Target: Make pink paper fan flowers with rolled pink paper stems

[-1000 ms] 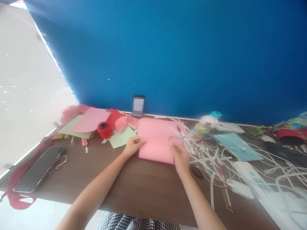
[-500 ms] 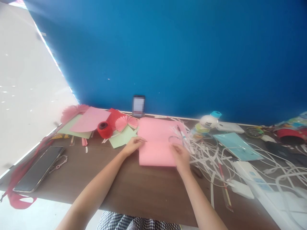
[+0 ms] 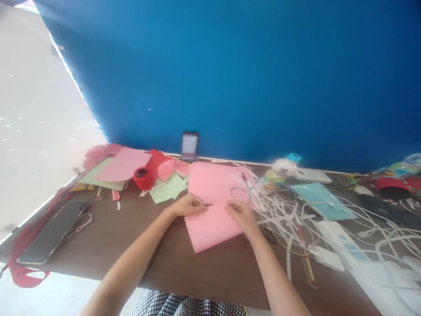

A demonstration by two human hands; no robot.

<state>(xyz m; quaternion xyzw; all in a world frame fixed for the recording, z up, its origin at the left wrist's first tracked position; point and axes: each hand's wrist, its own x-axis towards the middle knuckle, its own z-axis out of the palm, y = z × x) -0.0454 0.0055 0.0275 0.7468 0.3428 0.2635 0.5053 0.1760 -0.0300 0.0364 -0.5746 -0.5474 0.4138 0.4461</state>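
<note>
Both hands pinch the far edge of a pink sheet of paper (image 3: 210, 228), which slants on the table with its near left corner toward me. My left hand (image 3: 190, 205) is closed on the far left part, and my right hand (image 3: 240, 216) grips farther right along that edge. Right behind, more pink paper (image 3: 212, 177) lies flat; a narrow dark gap shows between the two near my left hand. On its right part rest a pen (image 3: 248, 184), thin white strips and a round, ring-like thing (image 3: 239, 194) whose kind is unclear.
On the left are a red roll (image 3: 144, 179), green paper (image 3: 167, 189), a folded pink fan (image 3: 173, 169) and a phone (image 3: 52, 232). To the right lie tangled white strips (image 3: 283, 215), a bottle (image 3: 279, 171), a teal packet (image 3: 322, 199) and a power strip (image 3: 345, 245).
The front pink sheet has come toward me and turned aslant, apart from the pink paper behind it. My left hand has moved right and slightly nearer; my right hand shifted slightly left.
</note>
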